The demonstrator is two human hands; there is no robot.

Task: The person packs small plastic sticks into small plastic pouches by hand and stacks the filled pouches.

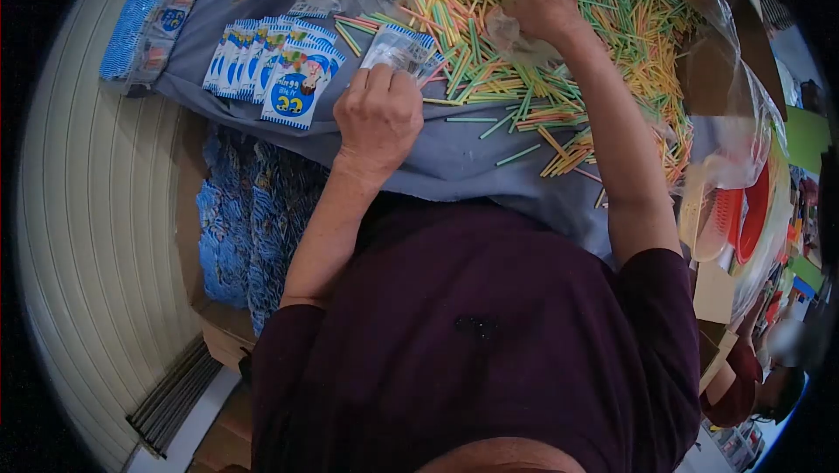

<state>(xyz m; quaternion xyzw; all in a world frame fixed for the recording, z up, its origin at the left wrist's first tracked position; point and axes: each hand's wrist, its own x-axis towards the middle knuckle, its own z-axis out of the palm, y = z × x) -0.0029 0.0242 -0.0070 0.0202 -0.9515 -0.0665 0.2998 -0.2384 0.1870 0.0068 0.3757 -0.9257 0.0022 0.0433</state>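
Observation:
My left hand [380, 117] is closed, its fingers curled at the lower edge of a small printed packet [404, 51] that shows a silvery face. Colourful thin sticks [476, 45] lie in a large heap just beyond that packet. Over the heap, my right hand [544, 12] has its fingers bent down among the sticks, beside a piece of crumpled clear plastic [511, 36]. What those fingertips hold, if anything, is hidden. Left of my left hand, several blue and white packets [297, 84] lie overlapped in a fanned row on the grey cloth [463, 154].
A bundle of blue striped packets [162, 23] sits at the far left. Below the table edge, a cardboard box holds blue patterned wrapping [249, 220]. Clear plastic sheeting [743, 80] and red baskets [753, 211] are on the right, with another person [743, 390] beyond.

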